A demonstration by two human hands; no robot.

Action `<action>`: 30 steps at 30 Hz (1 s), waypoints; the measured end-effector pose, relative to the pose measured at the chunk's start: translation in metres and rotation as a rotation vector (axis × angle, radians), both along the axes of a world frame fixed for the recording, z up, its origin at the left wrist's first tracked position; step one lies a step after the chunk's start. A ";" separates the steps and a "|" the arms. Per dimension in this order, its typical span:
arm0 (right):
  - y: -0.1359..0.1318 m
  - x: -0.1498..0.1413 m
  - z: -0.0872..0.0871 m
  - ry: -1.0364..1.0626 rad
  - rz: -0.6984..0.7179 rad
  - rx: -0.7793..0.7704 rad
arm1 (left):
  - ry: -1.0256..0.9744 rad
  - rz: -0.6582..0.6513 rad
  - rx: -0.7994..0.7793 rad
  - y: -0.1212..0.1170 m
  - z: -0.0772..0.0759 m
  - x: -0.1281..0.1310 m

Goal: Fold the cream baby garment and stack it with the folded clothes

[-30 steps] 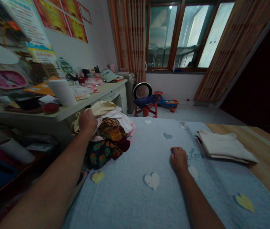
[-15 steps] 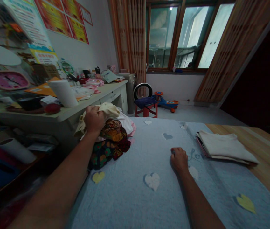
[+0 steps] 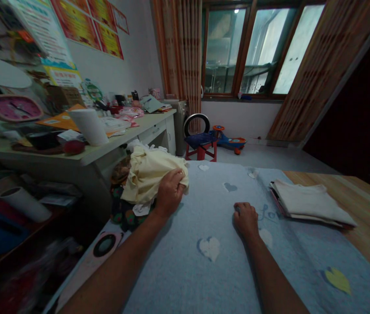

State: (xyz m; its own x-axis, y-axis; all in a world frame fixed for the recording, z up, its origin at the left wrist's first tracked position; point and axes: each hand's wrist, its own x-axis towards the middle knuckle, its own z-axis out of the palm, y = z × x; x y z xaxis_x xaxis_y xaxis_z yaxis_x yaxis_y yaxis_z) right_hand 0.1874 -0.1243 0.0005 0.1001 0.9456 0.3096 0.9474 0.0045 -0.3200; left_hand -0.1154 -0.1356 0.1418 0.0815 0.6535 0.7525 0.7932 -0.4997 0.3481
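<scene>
My left hand [image 3: 169, 192] is closed on a pale yellow garment [image 3: 147, 174] and holds it over the left edge of a grey-blue blanket with heart shapes [image 3: 204, 270]. Under and behind the garment lies a heap of clothes [image 3: 122, 213], partly hidden, with dark flowered fabric showing. My right hand [image 3: 245, 218] rests knuckles-up on the blanket near its middle, fingers curled under, with nothing visible in it. A stack of folded pale clothes [image 3: 309, 203] lies to the right of that hand.
A cluttered white desk [image 3: 106, 150] stands at the left with a paper roll [image 3: 88, 126] and a pink clock [image 3: 13, 109]. The wooden tabletop [image 3: 368, 209] shows at the right. A red stool [image 3: 201, 146] and a toy car [image 3: 229, 140] stand below the window.
My left hand gripped the pale yellow garment on top of the heap and pulled it right, toward the blanket's middle. My right hand has stayed where it was.
</scene>
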 end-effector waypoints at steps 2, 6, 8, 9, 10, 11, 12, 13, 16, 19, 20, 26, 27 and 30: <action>0.000 -0.003 -0.002 0.035 0.063 0.043 | 0.020 -0.060 -0.074 -0.011 -0.014 0.016; -0.005 -0.018 -0.003 0.172 0.371 0.113 | 0.081 -0.180 -0.224 -0.034 -0.046 0.051; -0.008 -0.028 -0.003 0.261 0.536 0.106 | 0.106 -0.258 -0.287 -0.045 -0.060 0.068; -0.009 -0.034 -0.003 0.311 0.600 0.096 | 0.131 -0.313 -0.318 -0.050 -0.065 0.075; -0.010 -0.038 -0.004 0.365 0.656 0.079 | 0.160 -0.385 -0.353 -0.055 -0.068 0.081; -0.011 -0.042 -0.003 0.424 0.706 0.056 | 0.179 -0.446 -0.380 -0.059 -0.071 0.085; -0.012 -0.044 -0.003 0.490 0.752 0.027 | 0.185 -0.486 -0.390 -0.063 -0.072 0.088; -0.012 -0.046 -0.002 0.564 0.788 -0.006 | 0.184 -0.512 -0.389 -0.066 -0.072 0.090; -0.013 -0.045 0.004 0.820 0.802 -0.104 | 0.138 -0.470 -0.341 -0.070 -0.071 0.084; -0.014 -0.038 0.009 1.113 0.680 -0.217 | 0.069 -0.250 -0.271 -0.062 -0.073 0.065; -0.013 -0.035 0.009 1.212 0.609 -0.232 | 0.047 -0.161 -0.254 -0.058 -0.074 0.057; 0.000 -0.018 -0.001 1.457 0.277 -0.068 | 0.001 0.208 -0.367 -0.029 -0.096 0.010; 0.003 -0.015 -0.001 1.478 0.257 -0.054 | 0.021 0.220 -0.416 -0.027 -0.100 0.006; 0.008 0.001 0.001 1.529 0.092 0.087 | 0.097 0.204 -0.546 -0.023 -0.109 0.001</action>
State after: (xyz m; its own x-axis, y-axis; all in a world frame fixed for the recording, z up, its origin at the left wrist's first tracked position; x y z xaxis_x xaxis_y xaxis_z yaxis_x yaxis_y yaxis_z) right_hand 0.1889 -0.1162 0.0012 0.3080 0.9512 0.0213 -0.2826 0.1128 -0.9526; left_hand -0.1148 -0.1589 0.0327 -0.0354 0.9540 0.2977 0.8954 -0.1020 0.4334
